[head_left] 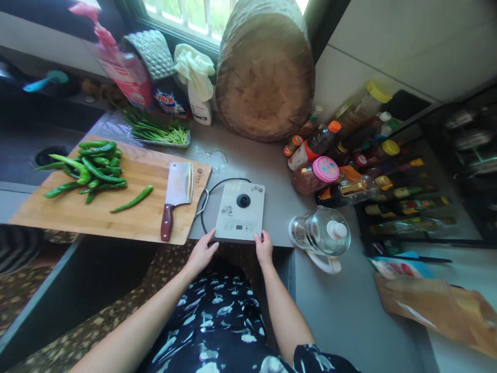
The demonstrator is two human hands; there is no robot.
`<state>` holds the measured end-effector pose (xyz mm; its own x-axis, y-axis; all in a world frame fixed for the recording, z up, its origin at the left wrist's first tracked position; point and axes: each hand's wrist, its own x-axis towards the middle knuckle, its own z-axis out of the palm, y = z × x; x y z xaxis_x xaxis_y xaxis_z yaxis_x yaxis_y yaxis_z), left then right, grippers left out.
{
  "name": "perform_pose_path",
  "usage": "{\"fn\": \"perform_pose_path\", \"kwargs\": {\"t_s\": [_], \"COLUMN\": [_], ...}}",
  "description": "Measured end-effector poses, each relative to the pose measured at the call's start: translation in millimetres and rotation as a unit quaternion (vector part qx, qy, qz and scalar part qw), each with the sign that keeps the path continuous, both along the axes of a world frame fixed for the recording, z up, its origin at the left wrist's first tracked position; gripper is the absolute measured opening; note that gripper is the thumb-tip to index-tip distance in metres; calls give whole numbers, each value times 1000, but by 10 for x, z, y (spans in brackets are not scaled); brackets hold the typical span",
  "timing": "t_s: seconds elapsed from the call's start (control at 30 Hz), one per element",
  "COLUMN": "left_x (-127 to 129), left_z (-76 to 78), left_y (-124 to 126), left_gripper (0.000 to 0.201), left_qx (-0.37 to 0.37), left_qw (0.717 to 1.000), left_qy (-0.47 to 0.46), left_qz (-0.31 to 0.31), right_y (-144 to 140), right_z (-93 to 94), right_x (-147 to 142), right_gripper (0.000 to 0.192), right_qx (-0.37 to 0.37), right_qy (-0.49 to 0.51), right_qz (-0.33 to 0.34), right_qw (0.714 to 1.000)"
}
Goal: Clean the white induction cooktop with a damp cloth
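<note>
A square white electric kettle base (227, 198) with a black round connector and a button panel lies at the counter's front edge. My left hand (202, 253) grips its near left corner. At its near right corner, my right hand (264, 248) holds the edge between thumb and fingers. The black power cord (203, 220) curves round the base's left and far sides. To the right stands the glass kettle (310, 230) with a white lid and handle. Left of the base, a cleaver (179, 186) with a brown handle lies on the wooden cutting board (143, 166).
Green chili peppers (97, 168) are heaped on the board, with one pepper (132, 200) apart. Chopped greens (159, 129) sit in a tray behind. A thick round chopping block (266, 77) leans by the window. Sauce bottles (310, 147) and jars crowd the right corner.
</note>
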<state>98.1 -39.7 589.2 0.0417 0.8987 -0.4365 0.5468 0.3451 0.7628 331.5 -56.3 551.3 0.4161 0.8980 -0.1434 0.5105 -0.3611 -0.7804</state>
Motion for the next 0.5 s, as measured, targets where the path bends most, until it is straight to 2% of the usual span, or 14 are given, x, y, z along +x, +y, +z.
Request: {"fn": "perform_pose_path", "kwargs": {"t_s": [0.17, 0.37, 0.5], "left_x": [-6, -6, 20], "left_z": [-10, -41, 15], "left_y": [-8, -10, -57], "left_gripper": [61, 60, 64], "left_qx": [-1, 2, 24], "left_qw": [1000, 1000, 1000], "left_qy": [-1, -7, 9], "left_qz": [-7, -13, -8], "right_y": [41, 127, 129], "right_z": [3, 0, 16], "right_x": [2, 10, 16], "right_gripper": [44, 45, 45], "right_qx": [0, -33, -40], "right_qy": [3, 5, 3], "right_qz": [-15, -28, -27], "right_qw": [1000, 999, 999]}}
